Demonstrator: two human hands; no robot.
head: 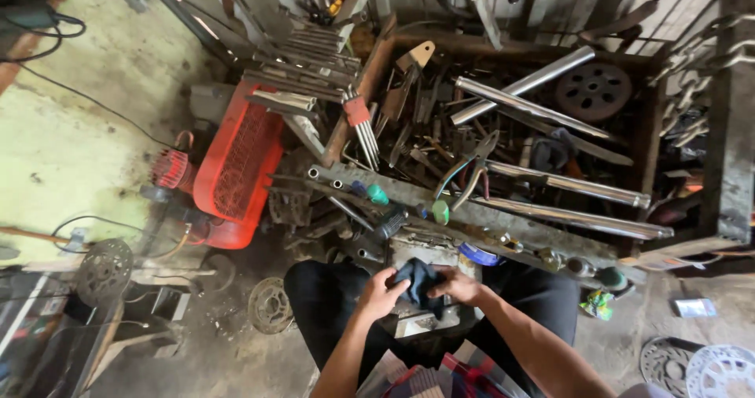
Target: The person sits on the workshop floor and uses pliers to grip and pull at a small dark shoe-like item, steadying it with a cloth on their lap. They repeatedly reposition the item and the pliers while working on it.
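Head camera, looking straight down: a seated person in dark trousers works a dark blue cloth (418, 278) between both hands at about 6 o'clock in the frame, over a grimy metal block (429, 319) between the knees. The left hand (380, 293) pinches the cloth's near edge with curled fingers; the right hand (456, 285) is closed over its far side, fingers folded into the fabric. The cloth looks soft, light and limp (likely oily, so perhaps a little slick), and would be best taken by a bunched handful or a corner rather than flat.

At 12 to 2 o'clock stands a rusty open metal bin (645, 142), heaped with bright steel tubes (550, 182), a dark perforated wheel disc (593, 90), pliers with blue grips (469, 171) and assorted scrap tools. A long steel bar (472, 209) lies across its front rim, carrying small green-handled tools (378, 195). At 10 o'clock sits a red machine housing (236, 166) on the concrete floor (71, 138), with cables trailing beside it.
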